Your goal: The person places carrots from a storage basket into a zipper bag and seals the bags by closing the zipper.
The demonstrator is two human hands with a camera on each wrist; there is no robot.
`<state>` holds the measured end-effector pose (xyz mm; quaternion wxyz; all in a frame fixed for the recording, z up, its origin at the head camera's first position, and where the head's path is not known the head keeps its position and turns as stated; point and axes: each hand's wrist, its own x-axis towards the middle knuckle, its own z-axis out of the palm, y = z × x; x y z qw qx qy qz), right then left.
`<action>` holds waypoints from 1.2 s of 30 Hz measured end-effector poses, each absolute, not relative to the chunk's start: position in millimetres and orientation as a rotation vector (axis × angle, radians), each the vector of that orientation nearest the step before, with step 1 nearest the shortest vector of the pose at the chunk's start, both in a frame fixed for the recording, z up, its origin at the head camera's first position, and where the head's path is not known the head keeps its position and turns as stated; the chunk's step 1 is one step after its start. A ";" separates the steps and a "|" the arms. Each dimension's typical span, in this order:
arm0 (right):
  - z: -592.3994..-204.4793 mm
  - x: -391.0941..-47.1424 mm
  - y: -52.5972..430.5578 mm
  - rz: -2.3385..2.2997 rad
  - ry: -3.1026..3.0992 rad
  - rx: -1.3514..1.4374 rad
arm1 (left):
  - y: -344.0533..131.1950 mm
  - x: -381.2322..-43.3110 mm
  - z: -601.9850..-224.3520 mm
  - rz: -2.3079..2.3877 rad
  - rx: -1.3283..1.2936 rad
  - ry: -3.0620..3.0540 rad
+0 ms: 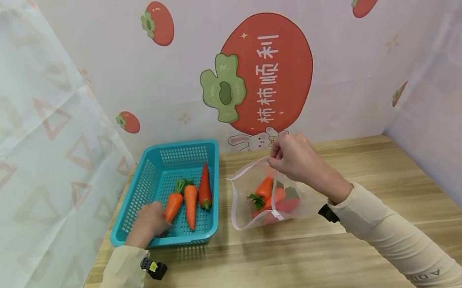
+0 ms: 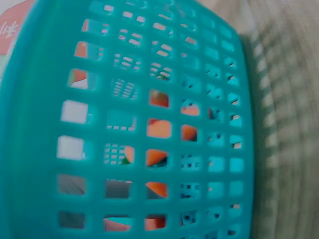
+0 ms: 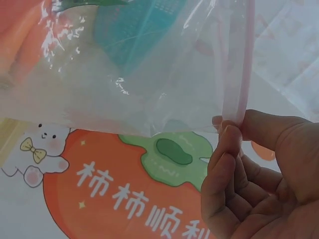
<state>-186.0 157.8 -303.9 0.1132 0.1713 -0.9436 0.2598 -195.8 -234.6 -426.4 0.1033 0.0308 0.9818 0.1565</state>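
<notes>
My left hand [image 1: 150,221] reaches into the blue plastic basket [image 1: 215,186], at the lower end of a carrot [image 1: 173,206]. Its fingertips are hidden, so its hold on the carrot cannot be made out. Beside that carrot lie a second carrot [image 1: 192,204] and a red chili pepper [image 1: 204,190]. With thumb and fingers, my right hand [image 3: 254,179] pinches the rim of a clear zip bag [image 3: 164,99], lifting it so the mouth gapes toward the basket. Inside the bag are a carrot [image 1: 265,188] and other orange and red vegetables, blurred by the plastic.
Wood-grain tabletop [image 1: 250,275] stretches under the basket and bag. A printed cloth backdrop [image 1: 337,73] rises behind, with more cloth on both sides. In the left wrist view, the basket's perforated wall [image 2: 40,149] blocks most of the sight of the left hand's work.
</notes>
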 end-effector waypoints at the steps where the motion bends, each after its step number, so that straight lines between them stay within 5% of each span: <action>1: -303.8 -186.3 158.2 0.761 -2.762 0.506 | -236.2 -195.2 -425.2 0.468 0.090 2.905; 36: -245.1 -170.6 202.1 0.639 -2.886 0.268 | -256.6 -181.1 -380.8 0.882 0.249 3.393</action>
